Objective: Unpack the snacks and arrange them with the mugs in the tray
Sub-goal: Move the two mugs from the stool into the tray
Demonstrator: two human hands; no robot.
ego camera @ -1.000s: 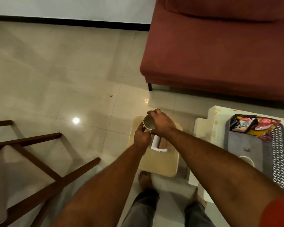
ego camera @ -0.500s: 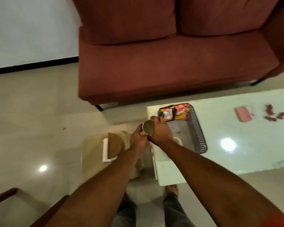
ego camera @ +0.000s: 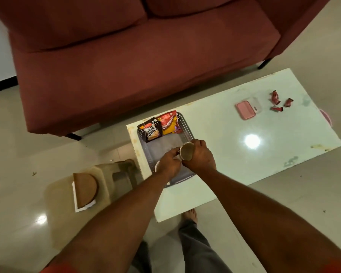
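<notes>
A grey perforated tray lies on the left end of the white table. Two snack packets lean at its far end: a black salted-peanuts packet and a red-and-yellow packet. Above the tray my right hand grips a pale mug, tilted so its mouth faces me. My left hand touches the mug's near side with its fingertips. A second white mug stands in the tray, mostly hidden under my left hand.
A pink-lidded box and several red wrappers lie at the table's far right. A beige stool with a brown and white item on it stands left of the table. A maroon sofa fills the back.
My head has swung right, bringing the table into full view. Both hands have carried the mug from above the stool to above the tray.
</notes>
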